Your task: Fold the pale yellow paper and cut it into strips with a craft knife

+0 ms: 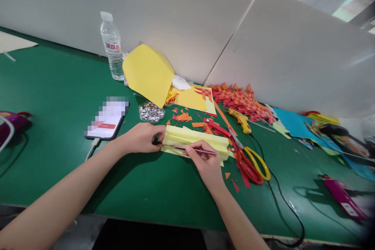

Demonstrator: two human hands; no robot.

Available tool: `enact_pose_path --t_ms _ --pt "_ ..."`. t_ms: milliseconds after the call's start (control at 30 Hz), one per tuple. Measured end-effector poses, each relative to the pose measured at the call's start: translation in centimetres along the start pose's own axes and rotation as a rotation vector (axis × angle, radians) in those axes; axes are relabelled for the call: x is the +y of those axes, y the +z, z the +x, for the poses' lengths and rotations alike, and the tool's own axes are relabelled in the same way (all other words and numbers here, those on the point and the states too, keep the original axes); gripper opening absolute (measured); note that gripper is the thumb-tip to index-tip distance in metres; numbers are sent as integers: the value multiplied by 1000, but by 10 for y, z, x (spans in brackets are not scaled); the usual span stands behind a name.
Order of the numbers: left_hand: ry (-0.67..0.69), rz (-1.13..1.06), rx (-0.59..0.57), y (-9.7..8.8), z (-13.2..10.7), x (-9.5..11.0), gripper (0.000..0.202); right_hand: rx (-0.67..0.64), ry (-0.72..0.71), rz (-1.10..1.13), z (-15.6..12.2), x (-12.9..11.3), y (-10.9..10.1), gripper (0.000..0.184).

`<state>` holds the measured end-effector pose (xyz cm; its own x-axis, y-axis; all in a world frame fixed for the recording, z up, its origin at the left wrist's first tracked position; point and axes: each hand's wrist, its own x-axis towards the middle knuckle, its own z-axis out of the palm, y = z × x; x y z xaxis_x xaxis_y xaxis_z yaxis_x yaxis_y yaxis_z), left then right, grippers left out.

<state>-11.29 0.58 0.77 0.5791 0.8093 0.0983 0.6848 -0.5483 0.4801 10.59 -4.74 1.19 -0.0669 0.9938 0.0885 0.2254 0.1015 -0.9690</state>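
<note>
A pale yellow sheet of paper (196,137) with fold lines lies on the green table before me. My left hand (145,137) pinches its left edge between thumb and fingers; a small dark spot shows there that I cannot make out. In my right hand (207,159) is a slim dark pink pencil (202,150), its tip pointing left and resting on or just above the paper. Scissors (246,156) with one red and one yellow handle lie right of the sheet, among red and orange paper scraps (183,117).
A phone (108,119) on a cable lies left, near a water bottle (112,47). Behind the sheet are a container of googly eyes (151,111) and yellow card (148,72). Woven paper fish (243,99), a yellow glue gun (240,120) and its black cord (277,191) are right.
</note>
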Motion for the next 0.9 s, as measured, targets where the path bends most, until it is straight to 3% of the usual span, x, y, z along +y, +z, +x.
enact_pose_path --t_ms 900 --pt "-18 -27 -31 -1 0 -1 12 -15 4 31 -1 4 -3 17"
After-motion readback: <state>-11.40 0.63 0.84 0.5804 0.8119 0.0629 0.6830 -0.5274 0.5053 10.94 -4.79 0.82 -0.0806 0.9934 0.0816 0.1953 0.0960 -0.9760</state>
